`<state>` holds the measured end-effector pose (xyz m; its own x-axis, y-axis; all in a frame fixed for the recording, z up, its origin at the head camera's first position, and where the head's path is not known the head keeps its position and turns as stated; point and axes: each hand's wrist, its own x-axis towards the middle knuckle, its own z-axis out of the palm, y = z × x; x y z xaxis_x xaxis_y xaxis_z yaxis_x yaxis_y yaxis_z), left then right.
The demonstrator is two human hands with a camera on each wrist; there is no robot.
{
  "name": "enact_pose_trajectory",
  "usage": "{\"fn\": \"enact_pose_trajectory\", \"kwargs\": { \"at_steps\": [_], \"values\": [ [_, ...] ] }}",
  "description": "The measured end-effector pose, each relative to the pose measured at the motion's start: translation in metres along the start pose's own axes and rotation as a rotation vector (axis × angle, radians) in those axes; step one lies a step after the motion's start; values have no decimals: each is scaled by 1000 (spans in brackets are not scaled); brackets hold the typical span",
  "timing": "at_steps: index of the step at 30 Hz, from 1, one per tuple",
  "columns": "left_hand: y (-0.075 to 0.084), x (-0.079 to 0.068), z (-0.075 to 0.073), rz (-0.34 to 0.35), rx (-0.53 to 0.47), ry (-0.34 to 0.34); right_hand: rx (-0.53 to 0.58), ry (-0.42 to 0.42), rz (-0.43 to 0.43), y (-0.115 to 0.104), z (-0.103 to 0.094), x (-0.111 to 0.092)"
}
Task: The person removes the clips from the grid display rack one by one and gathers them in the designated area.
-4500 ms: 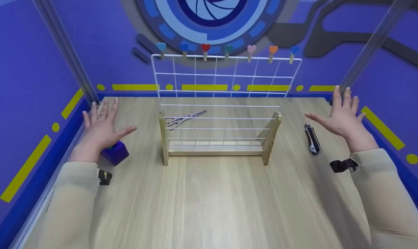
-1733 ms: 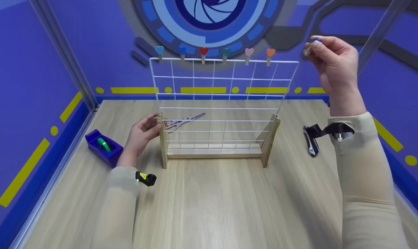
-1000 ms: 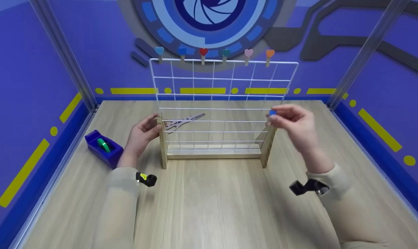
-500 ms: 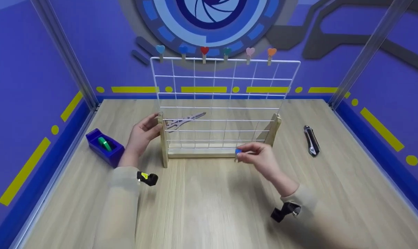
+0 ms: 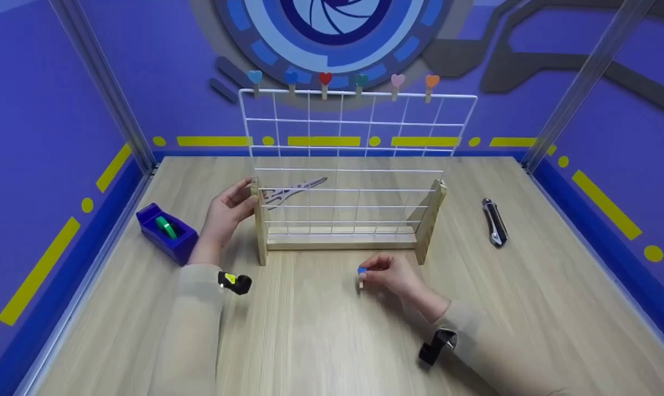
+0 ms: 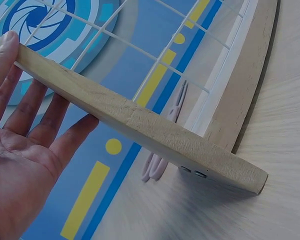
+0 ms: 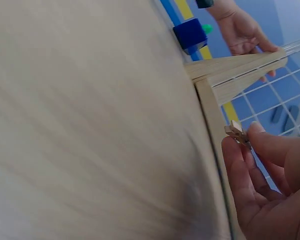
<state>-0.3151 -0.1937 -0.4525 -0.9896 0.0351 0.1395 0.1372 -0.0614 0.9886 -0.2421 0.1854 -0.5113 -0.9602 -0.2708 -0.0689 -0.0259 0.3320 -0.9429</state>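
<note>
- Blue heart clip (image 5: 361, 278): held low in front of the rack (image 5: 340, 243), apart from it, heart uppermost in the head view. Whether its lower end meets the surface (image 5: 310, 335) cannot be told.
- Right hand (image 5: 396, 278): thumb and fingers pinch the clip.
- Left hand (image 5: 222, 221): fingers behind and thumb in front, gripping the left post (image 5: 259, 231), which stands upright.
- Six heart clips (image 5: 325, 83): all clamped along the rack's top edge.
- Surroundings: tape dispenser (image 5: 179, 242) beside the left forearm; scissors (image 5: 296, 190) behind the grid; cutter (image 5: 495, 223) well to the right.
- Step in hand, in my judgement: handling one loose clip while the rack is steadied.
- Next move, in my judgement: calls for a sure pinch, an unhurried lowering, and release only once the clip is fully supported.
</note>
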Motion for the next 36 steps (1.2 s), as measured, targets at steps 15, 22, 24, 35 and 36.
{"fn": "enact_pose_trajectory", "kwargs": {
  "at_steps": [15, 22, 24, 35, 36],
  "values": [
    [2, 0, 1, -22, -25, 12, -118, -2, -36, 10, 10, 4],
    [0, 0, 1, -3, -55, 18, -191, 7, -58, 11, 10, 4],
    [1, -1, 2, 0, -38, 17, -210, 9, -58, 11, 10, 4],
    [-1, 1, 3, -1, 0, 26, -252, 16, -33, 8, 4, 0],
    [-1, 1, 3, 2, 6, 23, -250, 12, -25, 7, 2, -1]
  ]
}}
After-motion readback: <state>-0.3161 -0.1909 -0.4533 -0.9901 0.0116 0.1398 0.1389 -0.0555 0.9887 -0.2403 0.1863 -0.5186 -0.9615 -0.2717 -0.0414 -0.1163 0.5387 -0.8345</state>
